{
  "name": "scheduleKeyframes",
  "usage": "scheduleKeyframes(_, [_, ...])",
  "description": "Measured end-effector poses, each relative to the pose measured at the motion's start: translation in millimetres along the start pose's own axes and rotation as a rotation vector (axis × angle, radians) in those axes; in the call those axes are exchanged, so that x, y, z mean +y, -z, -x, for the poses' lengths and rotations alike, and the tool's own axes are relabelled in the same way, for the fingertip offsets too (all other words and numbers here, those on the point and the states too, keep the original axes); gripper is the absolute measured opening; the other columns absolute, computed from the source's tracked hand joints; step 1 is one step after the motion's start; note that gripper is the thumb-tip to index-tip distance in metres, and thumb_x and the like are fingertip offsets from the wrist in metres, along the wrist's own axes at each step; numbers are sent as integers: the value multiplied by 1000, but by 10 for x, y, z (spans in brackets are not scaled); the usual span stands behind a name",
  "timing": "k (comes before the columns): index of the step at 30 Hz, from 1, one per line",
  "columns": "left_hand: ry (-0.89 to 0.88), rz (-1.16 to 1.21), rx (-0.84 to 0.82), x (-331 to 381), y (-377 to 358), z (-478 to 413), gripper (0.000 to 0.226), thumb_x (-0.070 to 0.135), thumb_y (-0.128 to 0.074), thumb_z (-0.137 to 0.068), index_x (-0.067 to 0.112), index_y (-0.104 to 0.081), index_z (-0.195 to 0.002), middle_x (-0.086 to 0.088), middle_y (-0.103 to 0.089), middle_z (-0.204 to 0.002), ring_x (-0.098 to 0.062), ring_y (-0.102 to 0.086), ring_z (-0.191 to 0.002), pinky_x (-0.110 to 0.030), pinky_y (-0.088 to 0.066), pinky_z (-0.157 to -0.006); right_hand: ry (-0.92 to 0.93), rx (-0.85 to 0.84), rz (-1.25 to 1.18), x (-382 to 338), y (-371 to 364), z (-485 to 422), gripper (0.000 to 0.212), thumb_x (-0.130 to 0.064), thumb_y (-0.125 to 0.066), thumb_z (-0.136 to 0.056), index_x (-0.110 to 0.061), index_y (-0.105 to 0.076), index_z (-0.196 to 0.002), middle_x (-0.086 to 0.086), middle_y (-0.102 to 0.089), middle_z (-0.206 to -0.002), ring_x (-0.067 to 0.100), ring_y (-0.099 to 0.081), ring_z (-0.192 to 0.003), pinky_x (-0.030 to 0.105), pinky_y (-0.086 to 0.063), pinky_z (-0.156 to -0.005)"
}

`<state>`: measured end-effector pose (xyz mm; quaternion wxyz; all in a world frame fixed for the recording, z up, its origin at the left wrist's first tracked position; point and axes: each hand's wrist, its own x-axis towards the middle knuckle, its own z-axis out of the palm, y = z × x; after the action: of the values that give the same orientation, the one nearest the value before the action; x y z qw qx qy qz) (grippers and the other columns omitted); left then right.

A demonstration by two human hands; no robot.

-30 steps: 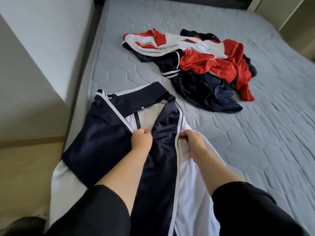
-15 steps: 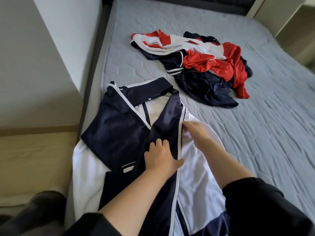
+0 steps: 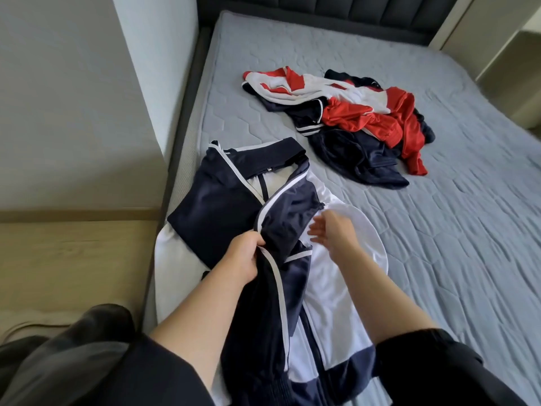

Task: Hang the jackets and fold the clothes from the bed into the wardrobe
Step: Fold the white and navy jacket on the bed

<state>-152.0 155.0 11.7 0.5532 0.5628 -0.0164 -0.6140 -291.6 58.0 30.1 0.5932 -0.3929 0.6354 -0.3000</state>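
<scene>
A navy and white track jacket lies spread on the near left corner of the grey bed, collar pointing away from me. My left hand grips the jacket's navy front panel by its white-piped edge and lifts it off the white lining. My right hand hovers just right of that panel over the white fabric, fingers straight and spread, holding nothing. A heap of red, white and navy clothes lies further up the bed.
A white wall and a wooden floor strip run along the left of the bed. The dark padded headboard closes the far end. Pale furniture stands at the right.
My left hand went from lying flat on the navy panel to gripping its edge and raising it. My right hand let go of the jacket's edge and spread its fingers.
</scene>
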Motion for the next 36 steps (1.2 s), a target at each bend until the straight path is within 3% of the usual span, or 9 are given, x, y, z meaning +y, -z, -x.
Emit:
scheduleKeyframes(5, [48,103,-78,67,-8,121,27,-10,-22,-76,9,-40,-69,-9,-43,-70,-28,-44,-63,-39,-46,-73,-333,-200,-108,323,-28,109,38,-37,-52,-95,0,-58,-103,17,-64,-94,25,-62,-78,31,-51,-66])
scheduleKeyframes(10, [108,72,-99,115,21,173,24,-3,-32,-82,0,-54,-74,-15,-56,-72,-31,-55,-68,-40,-48,-80,-367,-198,-202,311,-229,142,20,-24,-62,-91,-10,-61,-106,10,-64,-96,23,-63,-76,35,-54,-60])
scheduleKeyframes(15, [46,-57,227,161,244,25,13,-2,-49,-83,4,-58,-76,-10,-53,-69,-22,-52,-61,-28,-46,-57,-113,209,-209,329,-122,34,17,-20,-62,-90,-8,-56,-80,7,-59,-89,23,-55,-75,37,-49,-70])
scheduleKeyframes(18, [-7,-107,270,80,376,-51,35,-13,-41,-81,7,-65,-96,-11,-57,-76,-26,-57,-73,-33,-51,-69,13,319,-179,385,7,6,26,-24,-62,-88,1,-57,-81,4,-50,-75,20,-48,-74,31,-44,-67])
scheduleKeyframes(22, [-23,-437,190,18,442,-38,16,6,-61,-81,12,-65,-95,-11,-63,-95,-27,-61,-85,-36,-55,-72,-178,-76,-436,522,107,53,45,-39,-67,-86,-8,-59,-118,9,-68,-111,28,-67,-101,41,-52,-91])
scheduleKeyframes(27, [91,-1007,-42,49,479,108,15,10,-66,-76,10,-54,-86,-7,-60,-88,-19,-61,-71,-25,-50,-48,-246,-549,-201,795,185,310,34,-25,-60,-90,-10,-61,-121,10,-69,-114,24,-67,-101,38,-52,-92])
scheduleKeyframes(30, [-43,-819,21,-2,489,110,20,-12,-47,-71,7,-51,-71,-12,-48,-72,-26,-48,-64,-25,-39,-50,-140,-404,-161,875,179,377,31,-3,-60,-90,-1,-59,-120,11,-73,-98,24,-71,-86,37,-59,-72])
scheduleKeyframes(33, [-136,-574,114,4,487,100,34,-16,-34,-66,12,-54,-63,-5,-41,-60,-20,-36,-55,-21,-29,-48,-1,-164,-218,779,165,367,28,-13,-65,-90,-1,-62,-115,9,-72,-95,22,-70,-83,33,-58,-68])
scheduleKeyframes(36, [-233,-714,255,-38,558,94,24,-5,-40,-72,11,-56,-68,-4,-44,-59,-22,-37,-54,-23,-31,-47,-30,-224,-319,681,132,415,33,-27,-65,-90,-2,-63,-112,12,-72,-100,23,-71,-84,32,-58,-67])
